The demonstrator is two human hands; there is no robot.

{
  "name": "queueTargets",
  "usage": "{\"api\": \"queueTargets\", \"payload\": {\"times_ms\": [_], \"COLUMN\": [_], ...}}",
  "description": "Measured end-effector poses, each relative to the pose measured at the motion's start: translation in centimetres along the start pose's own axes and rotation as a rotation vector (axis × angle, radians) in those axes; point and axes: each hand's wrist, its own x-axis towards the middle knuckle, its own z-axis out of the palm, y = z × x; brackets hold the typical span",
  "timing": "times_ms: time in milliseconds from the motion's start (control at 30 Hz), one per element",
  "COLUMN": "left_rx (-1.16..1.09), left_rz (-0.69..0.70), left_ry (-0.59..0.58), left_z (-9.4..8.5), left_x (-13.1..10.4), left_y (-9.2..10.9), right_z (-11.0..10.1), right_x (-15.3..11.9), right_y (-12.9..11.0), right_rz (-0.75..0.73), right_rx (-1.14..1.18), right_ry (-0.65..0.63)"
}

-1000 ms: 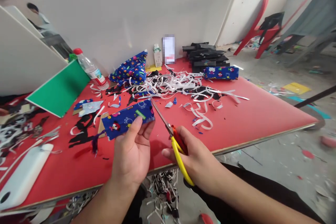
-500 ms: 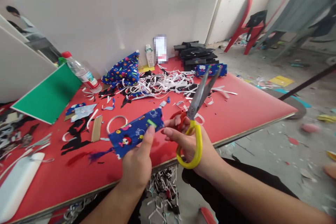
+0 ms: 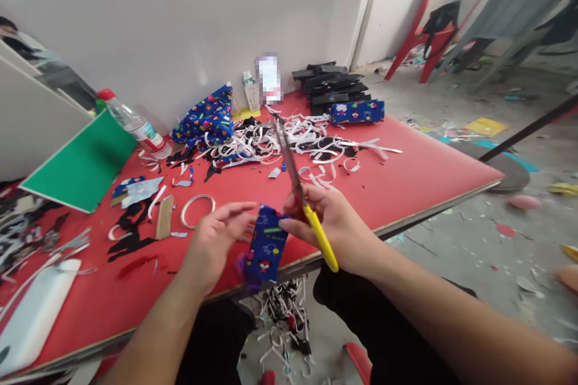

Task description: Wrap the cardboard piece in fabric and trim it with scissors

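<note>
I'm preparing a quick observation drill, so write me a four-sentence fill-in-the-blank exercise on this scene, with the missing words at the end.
1. The scissors are in the person's ____ hand.
2. The patterned cloth piece beside the left hand has a ____ background.
3. The clear bottle has a ____ cap.
4. In the picture, that bottle is to the ____ of the black stack.

Missing words: right; blue; red; left.

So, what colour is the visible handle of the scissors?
The visible scissors handle is yellow; the head view shows it best.
</note>
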Motion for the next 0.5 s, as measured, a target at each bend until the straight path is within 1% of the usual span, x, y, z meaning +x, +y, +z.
{"api": "queueTargets", "payload": {"times_ms": [67, 133, 167, 233, 333, 400, 500], "left_rx": [0.068, 0.018, -0.034, -0.138, -0.193, -0.158, -0.052], "left_rz": [0.019, 0.075, 0.104, 0.147, 0.161, 0.171, 0.203], "left_ry": [0.010, 0.070, 0.108, 0.171, 0.180, 0.180, 0.211], "left_z": [1.3, 2.1, 2.1, 1.8, 1.0, 0.7, 0.7], "left_x": [-0.6, -0.9, -0.8, -0.7, -0.6, -0.8, -1.2], "left_y": [-0.4, -0.7, -0.9, -1.1, -1.2, -1.1, -0.9], "right_z": [0.8, 1.0, 0.8, 0.2, -0.6, -0.8, -0.6], "right_x": [-0.2, -0.3, -0.3, -0.3, -0.6, -0.8, -1.0], "right_y": [0.1, 0.1, 0.0, -0.1, -0.1, 0.1, 0.4], "right_rz": [-0.010, -0.028, -0.030, -0.010, 0.013, -0.015, -0.084], "right_rx": [-0.055, -0.126, -0.198, -0.432, -0.823, -0.959, -1.043], "right_ry": [0.002, 0.075, 0.117, 0.167, 0.156, 0.126, 0.094]}}
